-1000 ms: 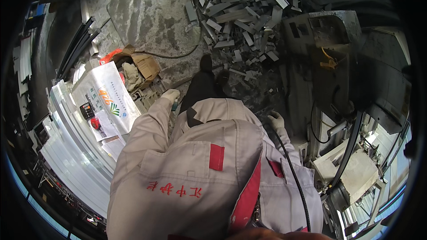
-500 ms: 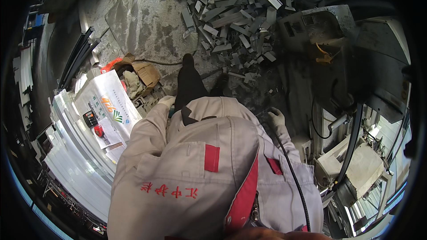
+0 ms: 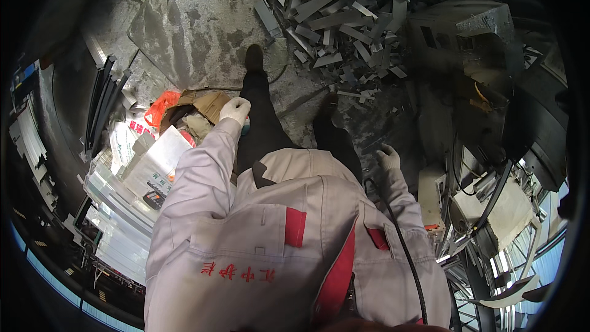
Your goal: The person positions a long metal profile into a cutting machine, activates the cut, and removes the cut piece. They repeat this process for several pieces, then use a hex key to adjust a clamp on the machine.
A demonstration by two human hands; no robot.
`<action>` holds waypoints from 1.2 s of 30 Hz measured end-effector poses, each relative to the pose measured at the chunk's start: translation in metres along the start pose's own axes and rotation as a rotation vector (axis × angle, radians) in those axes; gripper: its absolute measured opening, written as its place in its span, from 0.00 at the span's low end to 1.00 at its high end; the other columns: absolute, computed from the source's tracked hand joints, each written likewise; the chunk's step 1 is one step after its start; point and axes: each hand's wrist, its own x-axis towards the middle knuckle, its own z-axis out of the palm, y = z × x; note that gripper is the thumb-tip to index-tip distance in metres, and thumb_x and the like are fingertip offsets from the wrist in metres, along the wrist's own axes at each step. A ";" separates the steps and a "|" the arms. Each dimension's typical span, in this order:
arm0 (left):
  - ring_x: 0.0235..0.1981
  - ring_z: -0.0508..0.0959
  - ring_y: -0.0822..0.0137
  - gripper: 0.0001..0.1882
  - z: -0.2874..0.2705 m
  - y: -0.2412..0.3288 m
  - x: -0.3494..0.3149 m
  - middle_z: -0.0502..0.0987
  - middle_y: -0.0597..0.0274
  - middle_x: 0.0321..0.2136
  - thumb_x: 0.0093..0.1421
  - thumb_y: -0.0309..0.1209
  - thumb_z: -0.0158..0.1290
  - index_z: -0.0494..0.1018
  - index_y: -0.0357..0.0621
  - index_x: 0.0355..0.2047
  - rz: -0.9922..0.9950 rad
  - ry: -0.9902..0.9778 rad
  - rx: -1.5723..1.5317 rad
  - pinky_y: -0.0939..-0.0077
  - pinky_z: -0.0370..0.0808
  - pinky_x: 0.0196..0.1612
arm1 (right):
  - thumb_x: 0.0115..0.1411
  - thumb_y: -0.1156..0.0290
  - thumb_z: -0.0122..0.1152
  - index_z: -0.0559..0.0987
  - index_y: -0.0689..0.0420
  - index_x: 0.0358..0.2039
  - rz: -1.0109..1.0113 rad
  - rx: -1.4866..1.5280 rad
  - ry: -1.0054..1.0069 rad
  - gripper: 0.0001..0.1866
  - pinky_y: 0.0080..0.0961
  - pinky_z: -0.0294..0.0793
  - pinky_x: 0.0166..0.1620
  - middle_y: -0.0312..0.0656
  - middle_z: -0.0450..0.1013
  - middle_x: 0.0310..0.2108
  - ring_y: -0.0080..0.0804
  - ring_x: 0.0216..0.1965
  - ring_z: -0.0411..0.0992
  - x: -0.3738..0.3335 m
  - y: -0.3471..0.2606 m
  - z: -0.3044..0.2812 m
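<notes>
My left hand [image 3: 235, 110], in a pale work glove, is closed in front of my left thigh. Just below its fingers shows a small teal and pale object [image 3: 246, 126], mostly hidden by the hand and sleeve; its kind is unclear. My right hand [image 3: 388, 157], gloved too, hangs low by my right side with its fingers loosely apart, and nothing shows in it. Close to the left hand stands an open cardboard box [image 3: 209, 104] with cloth-like stuff [image 3: 198, 125] inside and an orange-red bag [image 3: 162, 108] at its edge.
Metal offcuts [image 3: 338, 21] lie heaped on the floor ahead. A dark machine [image 3: 467, 43] stands at the right, with a pale box-shaped unit [image 3: 507, 212] nearer me. Long pale profiles [image 3: 123, 233] are stacked at the left. A black cable [image 3: 402, 240] runs down my jacket.
My left hand has risen forward from beside my hip to in front of my thigh. My legs have shifted in a step, and the box and profiles now sit differently in view.
</notes>
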 end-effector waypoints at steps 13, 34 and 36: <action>0.42 0.83 0.49 0.11 -0.009 0.016 0.051 0.84 0.55 0.38 0.61 0.31 0.69 0.83 0.45 0.42 0.271 0.021 0.498 0.56 0.80 0.47 | 0.62 0.67 0.76 0.52 0.60 0.83 -0.068 0.198 -0.394 0.56 0.30 0.80 0.56 0.48 0.80 0.53 0.35 0.52 0.80 0.204 -0.199 0.365; 0.40 0.83 0.46 0.13 -0.019 -0.018 0.042 0.83 0.48 0.40 0.55 0.19 0.62 0.81 0.38 0.42 0.399 0.055 0.442 0.57 0.82 0.45 | 0.72 0.64 0.67 0.79 0.57 0.54 0.276 0.951 -0.238 0.15 0.32 0.74 0.25 0.44 0.79 0.40 0.32 0.27 0.76 0.357 -0.222 0.426; 0.39 0.84 0.46 0.12 -0.013 -0.015 0.044 0.83 0.47 0.39 0.55 0.19 0.62 0.82 0.38 0.41 0.431 0.093 0.433 0.57 0.82 0.45 | 0.71 0.65 0.67 0.80 0.52 0.56 0.250 0.519 -0.250 0.15 0.29 0.71 0.22 0.41 0.79 0.38 0.28 0.24 0.73 0.343 -0.217 0.383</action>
